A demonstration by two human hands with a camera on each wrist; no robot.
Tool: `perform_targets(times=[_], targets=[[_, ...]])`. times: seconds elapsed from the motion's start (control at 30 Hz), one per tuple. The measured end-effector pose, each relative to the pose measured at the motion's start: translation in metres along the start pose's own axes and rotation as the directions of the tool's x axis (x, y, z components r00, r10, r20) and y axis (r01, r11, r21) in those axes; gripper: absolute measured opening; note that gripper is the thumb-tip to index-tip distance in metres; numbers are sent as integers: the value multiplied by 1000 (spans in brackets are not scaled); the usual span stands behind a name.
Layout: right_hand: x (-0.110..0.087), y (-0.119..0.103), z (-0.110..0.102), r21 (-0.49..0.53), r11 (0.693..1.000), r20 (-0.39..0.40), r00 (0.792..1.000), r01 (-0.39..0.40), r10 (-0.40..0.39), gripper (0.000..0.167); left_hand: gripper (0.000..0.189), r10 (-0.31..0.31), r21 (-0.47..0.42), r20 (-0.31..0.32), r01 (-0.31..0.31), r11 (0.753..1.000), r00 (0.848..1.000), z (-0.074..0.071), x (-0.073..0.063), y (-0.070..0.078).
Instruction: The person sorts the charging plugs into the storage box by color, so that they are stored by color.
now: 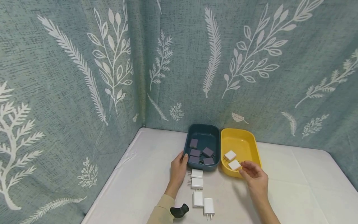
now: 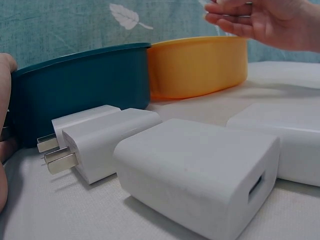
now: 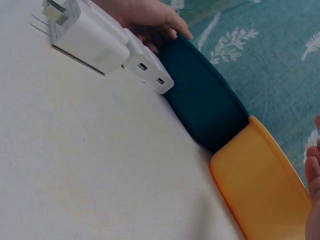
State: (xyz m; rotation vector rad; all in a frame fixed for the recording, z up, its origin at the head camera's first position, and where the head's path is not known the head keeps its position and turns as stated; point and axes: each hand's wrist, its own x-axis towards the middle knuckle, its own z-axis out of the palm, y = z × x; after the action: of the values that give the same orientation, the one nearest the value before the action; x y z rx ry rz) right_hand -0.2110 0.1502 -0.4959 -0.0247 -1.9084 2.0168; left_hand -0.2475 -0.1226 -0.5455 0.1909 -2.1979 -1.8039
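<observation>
My left hand (image 1: 179, 169) is at the left side of a dark blue bin (image 1: 205, 127), with the thumb at its rim and the fingers against its outer wall. Several dark purple charger plugs (image 1: 208, 151) lie inside this bin. Over the front right of a yellow bin (image 1: 253, 140) hovers my right hand (image 1: 255, 179), its fingers loosely bent and nothing visible between them. Just left of those fingertips, a white charger plug (image 1: 234, 165) lies in the yellow bin beside another white charger plug (image 1: 230, 155).
Several white charger plugs stand in a rough column before the blue bin, the nearest white plug (image 1: 208, 206) with prongs toward me. A black strap piece (image 1: 179, 211) is by the left sleeve. Patterned curtains (image 1: 190, 62) border the white tabletop (image 1: 296, 177).
</observation>
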Motion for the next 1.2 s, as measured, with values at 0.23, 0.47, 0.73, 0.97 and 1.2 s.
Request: perform_targets(times=[0.23,0.47,0.73,0.97,1.2], targets=[[-2,0,2,4,999,19,999,-35,35,32,50,-12,1,-6,12,1000,1000,2,1,-1],[-8,1,8,33,999,50,999,-21,19,33,50,-14,5,-8,14,1000,1000,2,1,-1],[-13,5,11,43,998,90,995,-37,33,34,48,1,-3,-11,-1,1000,1000,2,1,0],[-15,7,13,-16,998,85,994,-66,67,35,48,-4,-4,-17,4,1000,1000,3,2,-2],[-18,8,17,-98,990,92,990,-99,109,34,47,4,-7,-20,-4,1000,1000,3,1,-2]])
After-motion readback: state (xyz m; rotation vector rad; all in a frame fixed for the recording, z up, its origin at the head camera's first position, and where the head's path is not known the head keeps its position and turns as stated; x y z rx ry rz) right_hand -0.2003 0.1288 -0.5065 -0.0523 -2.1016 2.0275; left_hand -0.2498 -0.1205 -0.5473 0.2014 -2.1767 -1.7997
